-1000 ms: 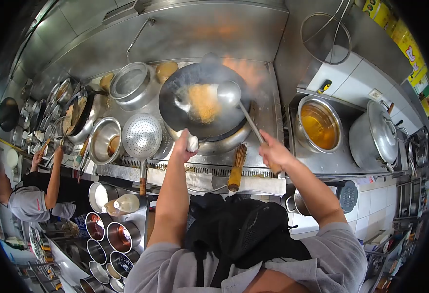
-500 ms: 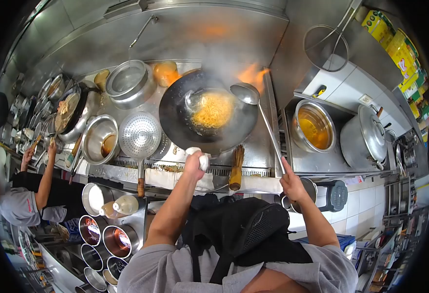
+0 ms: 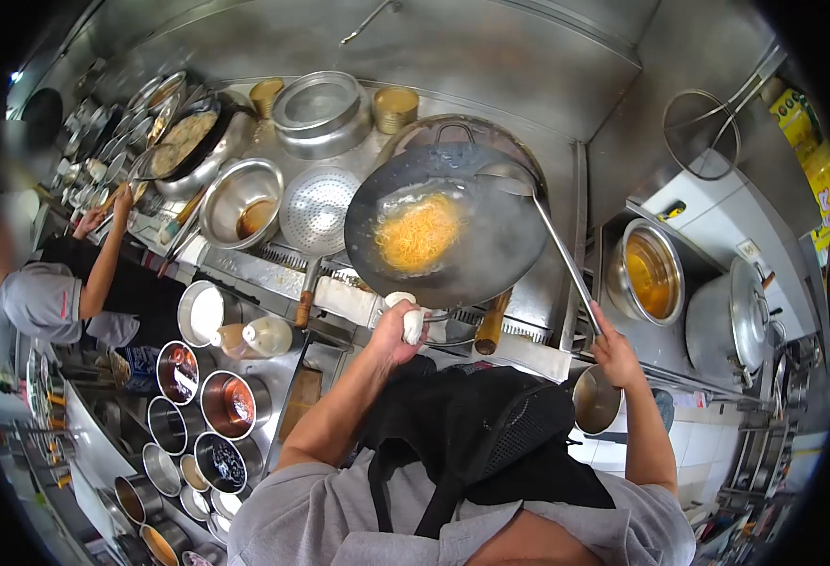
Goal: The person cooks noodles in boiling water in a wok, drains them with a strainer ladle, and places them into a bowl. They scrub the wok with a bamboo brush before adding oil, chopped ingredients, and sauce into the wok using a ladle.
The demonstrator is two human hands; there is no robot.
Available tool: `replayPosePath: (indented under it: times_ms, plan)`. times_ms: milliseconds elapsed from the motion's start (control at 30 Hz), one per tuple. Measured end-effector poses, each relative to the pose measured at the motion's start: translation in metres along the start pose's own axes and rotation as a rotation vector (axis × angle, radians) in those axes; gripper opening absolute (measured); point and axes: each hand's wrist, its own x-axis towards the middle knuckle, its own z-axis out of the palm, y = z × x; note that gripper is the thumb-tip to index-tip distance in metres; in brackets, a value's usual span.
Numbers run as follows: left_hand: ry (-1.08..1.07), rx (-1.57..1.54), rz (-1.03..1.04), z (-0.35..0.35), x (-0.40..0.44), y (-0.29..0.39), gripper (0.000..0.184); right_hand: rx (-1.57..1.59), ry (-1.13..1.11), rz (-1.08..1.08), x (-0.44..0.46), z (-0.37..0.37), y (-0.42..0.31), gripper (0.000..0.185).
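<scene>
My left hand (image 3: 394, 340) is closed around a folded white cloth (image 3: 414, 325) at the near handle of a dark wok (image 3: 504, 250). Yellow noodles (image 3: 419, 233) lie in liquid in the wok's left half, with light steam above them. In my right hand (image 3: 616, 351) is the long handle of a metal ladle (image 3: 566, 255). Its bowl rests at or just above the wok's far right inner wall; contact cannot be made out. Behind the wok, the burner ring (image 3: 405, 135) shows.
A perforated skimmer (image 3: 320, 209) and a steel bowl (image 3: 235, 203) stand left of the wok, a bamboo brush (image 3: 492, 325) in front. On the right are a bowl of amber liquid (image 3: 653, 274) and a lidded pot (image 3: 728, 321). Sauce pots (image 3: 234, 404) crowd the lower left. Another person (image 3: 51, 288) works at far left.
The flames behind the wok are gone. The wok has come nearer to me, tipped toward me, uncovering the burner ring behind it. My view has turned; both hands keep their holds.
</scene>
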Motion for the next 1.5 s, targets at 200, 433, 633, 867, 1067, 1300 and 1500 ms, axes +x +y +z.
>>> replayPosePath:
  times_ms: [200, 433, 633, 867, 1067, 1300, 1500]
  plan:
    - [-0.104, -0.044, -0.044, -0.046, -0.013, 0.007, 0.019, -0.120, -0.016, -0.039, 0.010, -0.006, -0.035, 0.084]
    - [-0.171, -0.129, -0.126, -0.061, -0.025, 0.038, 0.015, -0.287, -0.010, -0.085, 0.022, -0.018, -0.085, 0.086]
    - [-0.212, -0.174, -0.174, -0.058, -0.038, 0.060, 0.018, -0.469, -0.087, -0.037, 0.027, -0.047, -0.148, 0.087]
    - [-0.303, -0.262, -0.276, -0.053, -0.038, 0.084, 0.026, -0.651, -0.040, -0.262, 0.044, -0.087, -0.205, 0.086]
    - [-0.487, -0.454, -0.385, -0.041, -0.035, 0.095, 0.031, -1.007, 0.011, -0.217, 0.064, -0.127, -0.284, 0.086]
    - [-0.758, -0.274, -0.430, -0.064, 0.020, 0.097, 0.052, -1.314, 0.137, -0.254, 0.056, -0.150, -0.383, 0.083]
    - [-0.795, -0.048, -0.490, -0.057, 0.028, 0.099, 0.037, -1.410, 0.184, -0.216, 0.035, -0.160, -0.383, 0.082]
